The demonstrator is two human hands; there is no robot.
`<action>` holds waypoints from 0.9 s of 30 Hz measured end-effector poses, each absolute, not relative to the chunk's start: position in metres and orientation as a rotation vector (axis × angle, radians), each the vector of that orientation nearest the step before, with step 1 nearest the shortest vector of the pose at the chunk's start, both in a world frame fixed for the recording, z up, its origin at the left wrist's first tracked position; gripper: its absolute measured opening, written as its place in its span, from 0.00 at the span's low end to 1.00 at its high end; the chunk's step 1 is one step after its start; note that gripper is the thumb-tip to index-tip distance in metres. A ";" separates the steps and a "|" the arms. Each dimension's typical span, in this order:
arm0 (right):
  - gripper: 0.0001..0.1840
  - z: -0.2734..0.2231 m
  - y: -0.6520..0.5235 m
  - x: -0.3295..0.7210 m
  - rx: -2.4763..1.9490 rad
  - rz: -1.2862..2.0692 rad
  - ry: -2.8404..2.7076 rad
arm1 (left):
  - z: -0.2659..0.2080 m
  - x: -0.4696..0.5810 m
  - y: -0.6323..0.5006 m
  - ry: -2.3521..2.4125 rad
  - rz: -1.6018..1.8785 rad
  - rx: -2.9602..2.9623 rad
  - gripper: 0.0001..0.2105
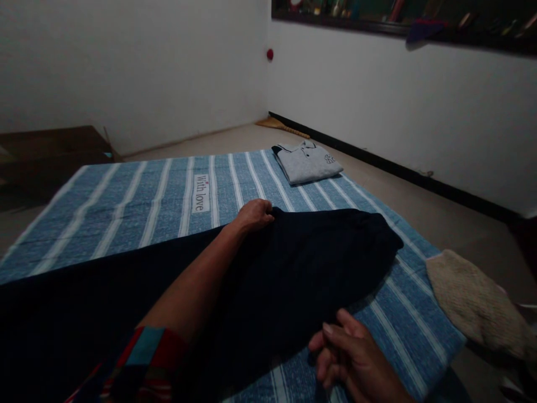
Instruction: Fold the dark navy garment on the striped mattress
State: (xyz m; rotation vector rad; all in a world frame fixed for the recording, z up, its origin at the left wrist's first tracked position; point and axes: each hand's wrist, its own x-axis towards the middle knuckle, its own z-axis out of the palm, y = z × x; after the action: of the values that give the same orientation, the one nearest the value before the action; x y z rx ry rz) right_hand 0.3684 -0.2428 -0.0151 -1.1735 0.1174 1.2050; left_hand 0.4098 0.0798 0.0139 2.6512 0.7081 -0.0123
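A long dark navy garment (319, 263), shaped like a pair of trousers, lies across a blue-and-white striped cloth (168, 201). My left hand (255, 215) reaches over it, fingers closed on its far edge. Close by the garment's near edge, my right hand (346, 352) hovers with loosely bent fingers apart and nothing in them. The left end of the garment runs out of view, and its darkness hides most folds. Beyond it, a folded grey polo shirt (312, 162) with a dark-trimmed collar rests at the far edge of the striped cloth.
A beige fuzzy item (474, 296) sits off the right edge of the striped surface. On the left floor stands a cardboard box (50, 157). A broom-like object (283, 126) lies near the wall corner. A dark ledge (356, 27) with small items runs along the right wall.
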 end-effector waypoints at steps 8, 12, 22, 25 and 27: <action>0.26 -0.029 -0.232 0.374 -1.015 1.514 0.041 | 0.015 0.412 0.081 0.644 -0.001 2.670 0.10; 0.31 -0.035 -0.231 0.377 -1.003 1.641 0.092 | 0.014 0.413 0.081 0.640 -0.031 2.617 0.08; 0.35 -0.035 -0.226 0.372 -1.127 1.651 0.205 | 0.011 0.415 0.085 0.679 0.063 2.559 0.05; 0.33 -0.037 -0.228 0.372 -1.112 1.638 0.150 | 0.004 0.415 0.087 0.699 0.143 2.577 0.06; 0.33 -0.039 -0.229 0.372 -1.089 1.650 0.124 | -0.002 0.415 0.087 0.727 0.199 2.596 0.06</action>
State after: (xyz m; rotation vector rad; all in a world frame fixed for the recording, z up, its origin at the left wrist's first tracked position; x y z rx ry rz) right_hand 0.3722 -0.2293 -0.0391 -1.0889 0.1237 1.6497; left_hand 0.4149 0.0870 -0.0022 2.5962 0.7268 0.1993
